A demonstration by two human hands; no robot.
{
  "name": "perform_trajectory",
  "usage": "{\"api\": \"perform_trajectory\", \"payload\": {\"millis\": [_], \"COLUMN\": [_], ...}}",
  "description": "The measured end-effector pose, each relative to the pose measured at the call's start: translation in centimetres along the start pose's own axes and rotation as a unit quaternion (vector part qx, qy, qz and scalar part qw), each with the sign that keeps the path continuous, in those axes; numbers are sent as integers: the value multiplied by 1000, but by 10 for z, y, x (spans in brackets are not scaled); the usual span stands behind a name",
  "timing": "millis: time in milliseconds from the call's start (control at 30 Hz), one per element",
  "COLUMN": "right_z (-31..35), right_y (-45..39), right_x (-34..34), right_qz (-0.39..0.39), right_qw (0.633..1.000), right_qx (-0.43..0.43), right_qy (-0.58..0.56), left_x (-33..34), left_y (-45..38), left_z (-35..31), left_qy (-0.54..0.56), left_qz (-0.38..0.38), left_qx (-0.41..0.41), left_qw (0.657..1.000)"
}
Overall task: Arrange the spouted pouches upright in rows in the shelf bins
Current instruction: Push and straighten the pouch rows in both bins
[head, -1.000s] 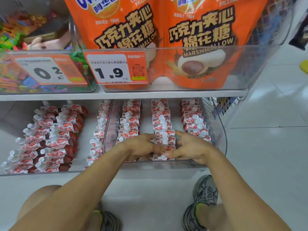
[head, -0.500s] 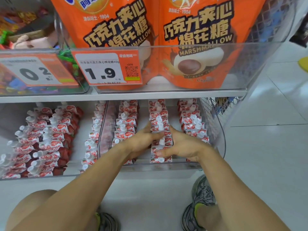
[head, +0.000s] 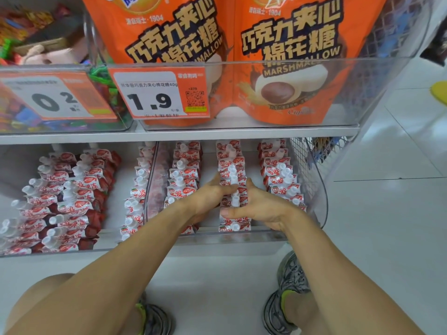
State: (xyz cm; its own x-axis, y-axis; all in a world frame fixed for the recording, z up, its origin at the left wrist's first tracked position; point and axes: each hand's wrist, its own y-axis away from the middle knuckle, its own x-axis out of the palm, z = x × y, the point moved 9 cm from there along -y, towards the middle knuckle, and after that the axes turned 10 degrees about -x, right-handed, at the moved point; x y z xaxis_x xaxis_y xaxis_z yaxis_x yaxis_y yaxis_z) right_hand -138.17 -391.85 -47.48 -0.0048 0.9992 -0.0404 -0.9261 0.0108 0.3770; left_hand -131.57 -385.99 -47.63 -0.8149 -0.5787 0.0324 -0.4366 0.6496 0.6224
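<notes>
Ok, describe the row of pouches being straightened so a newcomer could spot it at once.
Start at the orange marshmallow bags on the upper shelf; directly below them sits a clear bin holding three rows of red-and-white spouted pouches. The one you want is the middle row, the only row flanked by the left hand and the right hand.

left hand [head: 208, 199] | right hand [head: 263, 206] | flank middle pouch row [head: 232, 180]

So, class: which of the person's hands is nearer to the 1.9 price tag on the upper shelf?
Left. The left hand is almost straight below the 1.9 price tag, on the middle pouch row. The right hand is beside that row, further right.
</notes>
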Motion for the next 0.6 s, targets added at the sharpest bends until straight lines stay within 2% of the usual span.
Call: {"api": "perform_trajectory", "payload": {"millis": [333, 400, 467, 533, 600], "right_z": [6, 12, 10, 13, 18], "right_y": [8, 9, 2, -11, -27], "right_x": [-3, -15, -35, -50, -56], "right_qz": [13, -30, -119, -201, -262], "right_qw": [999, 998, 990, 978, 963], "right_qx": [21, 19, 27, -10, -53], "right_qy": [-32, -49, -66, -54, -32], "left_x": [-9, -18, -34, -47, -49], "left_y": [-5, -13, -21, -27, -40], "left_z": [6, 6, -3, -17, -28], "left_qy": [6, -6, -8, -9, -15], "left_qz": [17, -19, -110, -193, -218], "left_qx": [-38, -38, -26, 2, 13], "left_qw": [999, 999, 994, 981, 976]}}
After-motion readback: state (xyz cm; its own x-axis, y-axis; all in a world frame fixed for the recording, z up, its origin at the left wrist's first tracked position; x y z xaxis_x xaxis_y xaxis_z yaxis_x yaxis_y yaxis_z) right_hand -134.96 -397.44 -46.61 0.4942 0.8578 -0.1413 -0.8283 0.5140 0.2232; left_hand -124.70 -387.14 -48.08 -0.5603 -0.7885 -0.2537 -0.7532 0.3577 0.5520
